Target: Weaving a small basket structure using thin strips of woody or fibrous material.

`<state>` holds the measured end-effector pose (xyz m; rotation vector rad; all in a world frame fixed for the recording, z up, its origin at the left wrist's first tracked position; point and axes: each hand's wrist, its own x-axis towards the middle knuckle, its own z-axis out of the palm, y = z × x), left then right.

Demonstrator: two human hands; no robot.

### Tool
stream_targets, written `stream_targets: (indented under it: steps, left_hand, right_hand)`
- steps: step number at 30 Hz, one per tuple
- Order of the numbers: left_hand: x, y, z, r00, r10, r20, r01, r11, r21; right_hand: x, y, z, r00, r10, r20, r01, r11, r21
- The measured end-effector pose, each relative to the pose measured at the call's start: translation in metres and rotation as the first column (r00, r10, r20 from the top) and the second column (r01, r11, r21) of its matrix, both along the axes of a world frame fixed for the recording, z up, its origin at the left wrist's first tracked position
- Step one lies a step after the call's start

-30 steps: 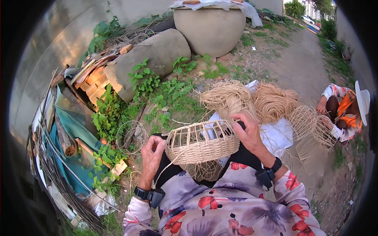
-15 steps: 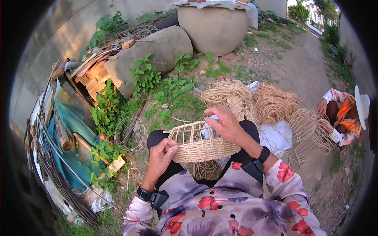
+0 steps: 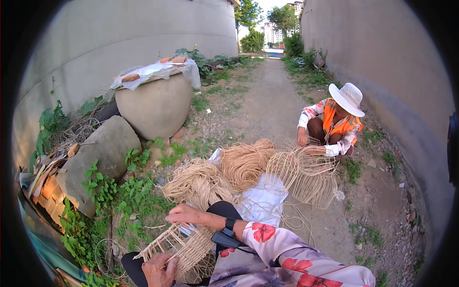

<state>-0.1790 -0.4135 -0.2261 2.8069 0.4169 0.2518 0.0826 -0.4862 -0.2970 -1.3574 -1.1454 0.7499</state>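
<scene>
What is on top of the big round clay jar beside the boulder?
A crumpled pale sheet covers the clay jar, weighted by brownish brick-like pieces. The jar's mouth and contents are hidden under the sheet.
</scene>
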Motion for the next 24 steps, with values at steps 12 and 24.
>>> stream_targets:
  steps: [12,24]
  left_hand:
    - [-0.028,0.001,0.077,0.943,-0.061,0.327,0.237,0.813,-0.532]
    - [-0.035,0.123,0.080,0.985,-0.110,0.131,0.166,0.429,-0.888]
  right_hand:
    - [-0.112,-0.044,0.092,0.885,0.310,0.347,-0.399,0.889,0.226]
    - [-0.018,-0.188,0.076,0.763,0.119,-0.636,0.402,0.683,0.610]
